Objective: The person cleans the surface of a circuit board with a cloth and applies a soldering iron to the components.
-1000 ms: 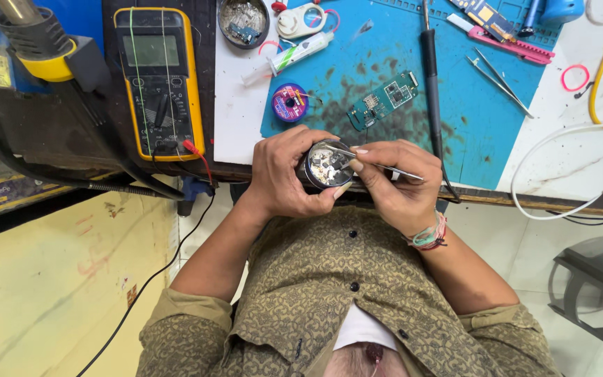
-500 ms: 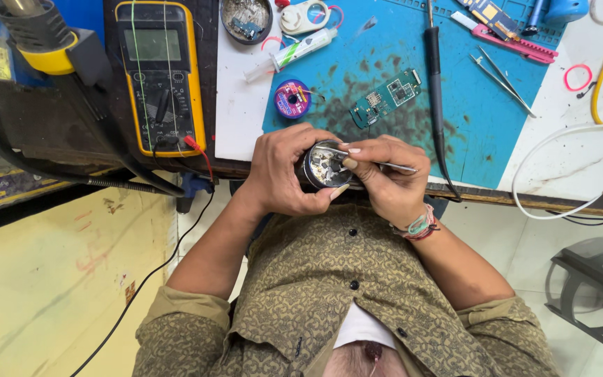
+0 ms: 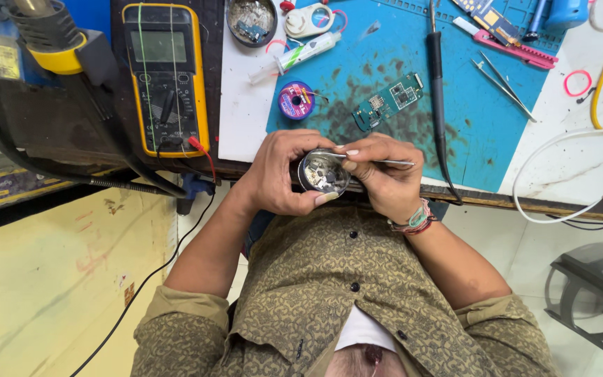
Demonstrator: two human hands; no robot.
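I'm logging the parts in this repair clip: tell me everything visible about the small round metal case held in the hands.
The small round metal case looks silvery and shallow, its open face turned to the camera, showing tiny, blurred parts inside. The left hand cups it from the side, just above the bench edge, at chest level. The right hand holds thin metal tweezers across its upper rim, tips at the case.

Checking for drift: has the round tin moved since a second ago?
No. The tin sits at the same spot below the green board, in the left hand.
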